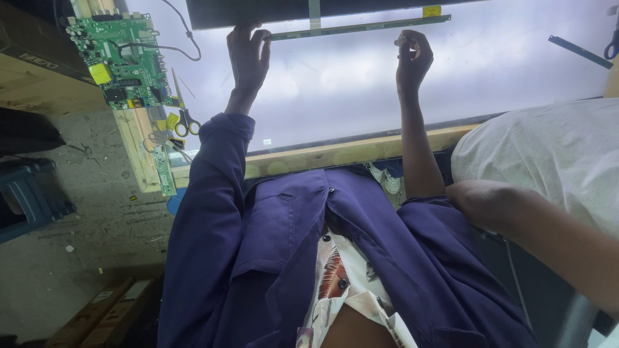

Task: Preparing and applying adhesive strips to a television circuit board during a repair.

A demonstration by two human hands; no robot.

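Concrete floor (77,258) lies below a wooden bench (335,153) that carries a large glowing white display panel (361,90), laid flat with its lit face up so that its far edge is within reach. Along that far edge runs a narrow green circuit strip (361,28), joined to a dark panel (258,11) beyond it by a flat ribbon cable (314,13). The left hand (248,55), in a purple work-coat sleeve (206,193), has its fingers spread and curled onto the left end of the strip, apparently steadying it against the display panel. The right hand (412,58) is loosely closed and pinches near the strip's right part; what it grips, if anything, cannot be told. Left of the display panel, a green main circuit board (119,58) with attached cables lies on the bench corner, with scissors (186,116) just below it, kept within arm's reach. Another person's arm (535,225) in a pale garment enters right of the display panel.
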